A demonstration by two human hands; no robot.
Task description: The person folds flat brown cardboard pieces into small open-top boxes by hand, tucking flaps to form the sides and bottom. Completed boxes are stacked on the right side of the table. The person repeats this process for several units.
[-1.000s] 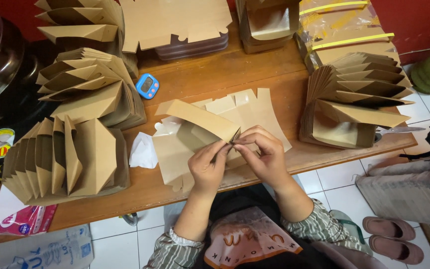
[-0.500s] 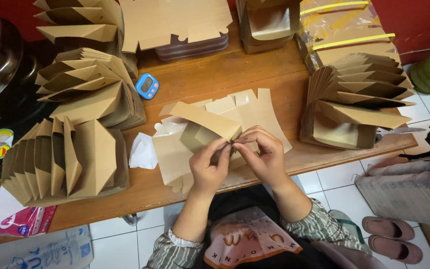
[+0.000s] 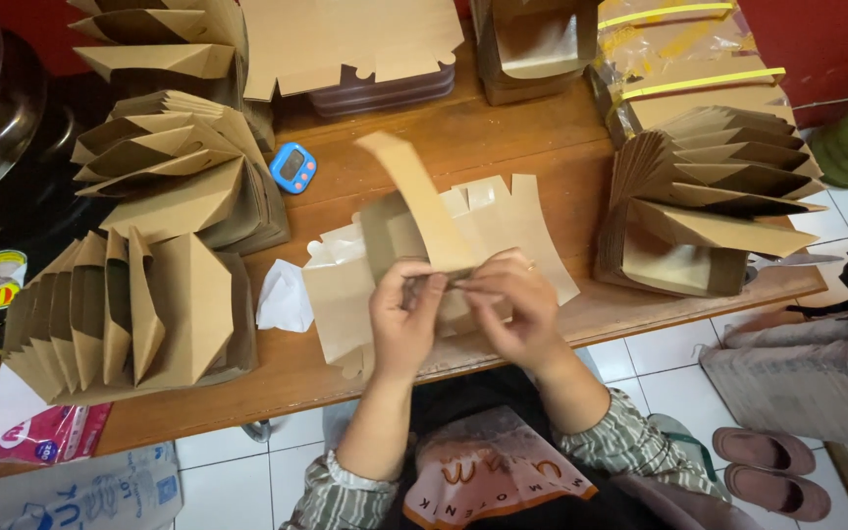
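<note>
Item: brown cardboard box blank (image 3: 414,211), part-folded, at the centre of the frame above the near edge of the wooden table (image 3: 503,137). You hold it with both hands. Your left hand (image 3: 402,319) is closed on its lower edge, fingers curled over the front and thumb behind, which steadies the piece. Your right hand (image 3: 512,304) pinches the same edge just beside the left, fingertips pressed together on the card, as if seating a tab. One long flap stands up and leans toward the upper left, free of either hand.

Under it: a stack of flat blanks (image 3: 532,231), lying directly beneath the hands, close for picking.

Left of frame: nested folded boxes (image 3: 130,314), set on edge and fanned, with a second such stack (image 3: 184,167) above it; nesting keeps them compact.

Right of frame: a third fanned stack (image 3: 714,201).

Also present: a small blue timer (image 3: 293,167) upper left of centre; crumpled white paper (image 3: 284,297) beside the blanks; slippers (image 3: 772,476) on the tiled floor, lower right.
</note>
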